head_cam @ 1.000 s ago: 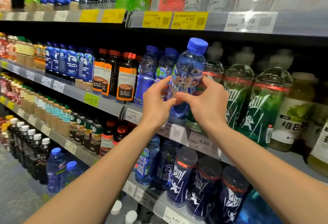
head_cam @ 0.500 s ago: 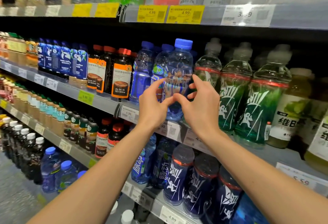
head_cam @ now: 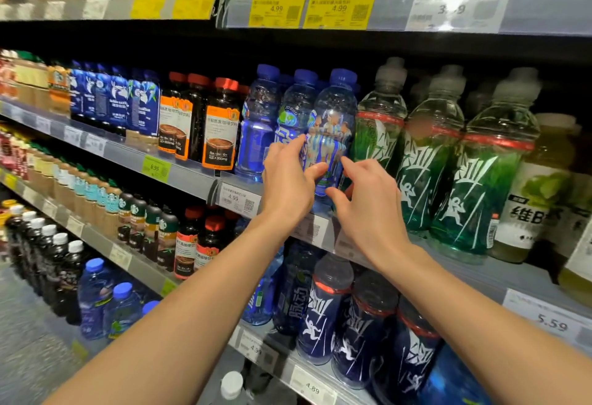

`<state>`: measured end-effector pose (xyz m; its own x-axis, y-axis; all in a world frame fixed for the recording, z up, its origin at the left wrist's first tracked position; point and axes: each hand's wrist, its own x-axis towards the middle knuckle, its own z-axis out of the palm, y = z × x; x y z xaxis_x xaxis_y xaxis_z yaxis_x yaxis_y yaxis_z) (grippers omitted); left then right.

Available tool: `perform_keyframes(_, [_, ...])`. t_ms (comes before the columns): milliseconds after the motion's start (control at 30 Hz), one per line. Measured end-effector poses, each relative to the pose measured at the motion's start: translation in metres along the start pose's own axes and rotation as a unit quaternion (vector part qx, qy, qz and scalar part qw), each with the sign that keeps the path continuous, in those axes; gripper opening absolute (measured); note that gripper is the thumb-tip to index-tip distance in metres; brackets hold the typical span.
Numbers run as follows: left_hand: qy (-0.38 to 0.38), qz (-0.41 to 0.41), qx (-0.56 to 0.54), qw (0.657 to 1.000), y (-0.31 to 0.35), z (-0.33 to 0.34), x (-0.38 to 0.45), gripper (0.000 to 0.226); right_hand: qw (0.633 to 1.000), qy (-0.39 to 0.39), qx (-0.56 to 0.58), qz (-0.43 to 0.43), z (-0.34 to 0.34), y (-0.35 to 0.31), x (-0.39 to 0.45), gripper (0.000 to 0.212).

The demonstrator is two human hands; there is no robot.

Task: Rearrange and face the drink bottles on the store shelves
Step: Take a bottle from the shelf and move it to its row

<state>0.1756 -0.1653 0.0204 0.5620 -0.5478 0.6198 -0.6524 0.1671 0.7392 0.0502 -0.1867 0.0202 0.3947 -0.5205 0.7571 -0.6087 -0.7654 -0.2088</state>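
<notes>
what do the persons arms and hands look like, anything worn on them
Both forearms are bare up to the frame edge, with no sleeve in view. The left hand and right hand wear no gloves, and no watch, bracelet or ring shows on the wrists or fingers. No markings are visible.
</notes>
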Motion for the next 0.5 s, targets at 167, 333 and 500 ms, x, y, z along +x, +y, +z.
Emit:
perform_keyframes(167, [-0.002, 0.006, 0.021, 1.0, 0.004, 0.0042, -0.0025, 0.057, 1.0, -0.017, -0.024, -0.004, -0.0008, 0.002, -0.0049, 0.041])
perform_keyframes(333, [-0.012, 0.007, 0.04, 0.999, 0.0065, 0.006, -0.0036, 0.056, 0.998, -0.032, -0.052, 0.004, -0.0031, 0.0047, -0.0059, 0.027])
perform_keyframes(500, [-0.028, 0.015, 0.079, 0.996, 0.0101, 0.0064, -0.0056, 0.054, 0.997, -0.042, -0.065, 0.007, -0.0084, 0.0069, -0.0082, 0.031])
